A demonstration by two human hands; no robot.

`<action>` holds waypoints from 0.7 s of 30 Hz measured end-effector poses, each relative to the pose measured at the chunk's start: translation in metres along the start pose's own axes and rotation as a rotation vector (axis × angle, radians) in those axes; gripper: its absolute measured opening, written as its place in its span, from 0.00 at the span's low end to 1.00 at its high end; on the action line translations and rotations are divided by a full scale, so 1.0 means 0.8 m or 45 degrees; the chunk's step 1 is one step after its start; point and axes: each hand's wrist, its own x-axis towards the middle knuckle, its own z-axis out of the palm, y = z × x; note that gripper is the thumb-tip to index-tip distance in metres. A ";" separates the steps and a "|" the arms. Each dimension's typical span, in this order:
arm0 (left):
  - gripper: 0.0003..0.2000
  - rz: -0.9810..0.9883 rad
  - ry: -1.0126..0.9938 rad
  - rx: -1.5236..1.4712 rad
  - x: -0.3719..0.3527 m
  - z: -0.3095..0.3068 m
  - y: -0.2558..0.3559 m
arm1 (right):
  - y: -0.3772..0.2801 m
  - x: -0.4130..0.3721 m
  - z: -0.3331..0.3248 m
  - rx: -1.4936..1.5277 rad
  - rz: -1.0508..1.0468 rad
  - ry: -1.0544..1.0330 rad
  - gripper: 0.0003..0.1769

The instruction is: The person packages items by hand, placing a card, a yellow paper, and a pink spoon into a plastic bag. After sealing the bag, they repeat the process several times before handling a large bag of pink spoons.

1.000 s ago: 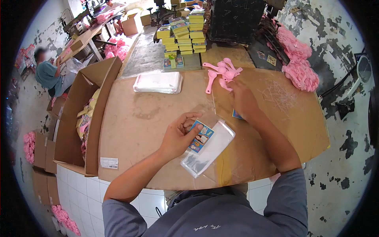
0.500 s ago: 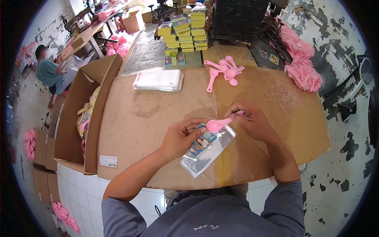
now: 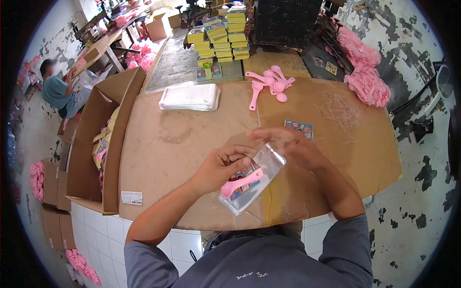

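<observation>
My left hand (image 3: 224, 165) pinches a clear plastic bag (image 3: 270, 165) over the front of the cardboard-covered table. A pink spoon (image 3: 242, 183) lies slantwise across a blue printed card (image 3: 253, 178) at the bag, its bowl toward the lower left. My right hand (image 3: 288, 145) is above the bag's upper right end, fingers blurred and apart, with nothing seen in them. Just behind it, another blue card (image 3: 300, 128) lies on the table. Several pink spoons (image 3: 273, 84) are piled farther back, and a stack of clear bags (image 3: 188, 97) sits at the back left.
A tall open carton (image 3: 126, 120) with packed items stands along the left table edge. Stacks of yellow-edged cards (image 3: 222, 41) rise at the back. Thin clear strips (image 3: 342, 115) lie at the right. Pink bundles (image 3: 367, 86) hang beyond. A person (image 3: 60, 89) sits at far left.
The pink spoon has left my right hand and moved down left onto the card at the bag. My right hand has opened and shifted slightly left, and the card behind it now shows.
</observation>
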 end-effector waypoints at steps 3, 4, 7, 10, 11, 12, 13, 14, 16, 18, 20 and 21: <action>0.17 0.007 -0.061 -0.057 -0.001 -0.001 0.000 | -0.005 0.000 0.005 -0.545 -0.099 -0.050 0.16; 0.17 0.008 -0.083 -0.076 -0.001 0.000 -0.001 | -0.010 0.000 0.012 -0.604 -0.119 -0.082 0.13; 0.18 0.278 0.085 -0.004 -0.001 0.015 -0.003 | -0.043 0.001 0.029 -0.675 -0.341 0.121 0.08; 0.19 0.412 0.172 0.411 -0.004 0.012 0.011 | -0.096 0.005 0.039 -1.359 -0.583 0.127 0.10; 0.19 0.476 0.158 0.492 -0.006 0.011 0.014 | -0.107 0.005 0.043 -1.505 -0.564 0.168 0.09; 0.20 0.540 0.146 0.570 -0.008 0.012 0.017 | -0.117 0.005 0.047 -1.649 -0.540 0.206 0.09; 0.21 0.600 0.133 0.646 -0.010 0.014 0.019 | -0.121 0.003 0.049 -1.791 -0.511 0.245 0.09; 0.21 0.608 0.127 0.680 -0.014 0.018 0.023 | -0.119 0.003 0.050 -1.734 -0.519 0.313 0.08; 0.22 0.624 0.114 0.756 -0.020 0.026 0.034 | -0.108 0.007 0.050 -1.615 -0.540 0.451 0.08; 0.22 0.596 0.142 0.703 -0.021 0.034 0.040 | -0.105 0.011 0.051 -1.556 -0.479 0.374 0.07; 0.22 0.620 0.181 0.708 -0.021 0.035 0.038 | -0.099 0.012 0.056 -1.484 -0.431 0.368 0.07; 0.22 0.664 0.211 0.738 -0.018 0.033 0.033 | -0.095 0.013 0.058 -1.444 -0.418 0.393 0.07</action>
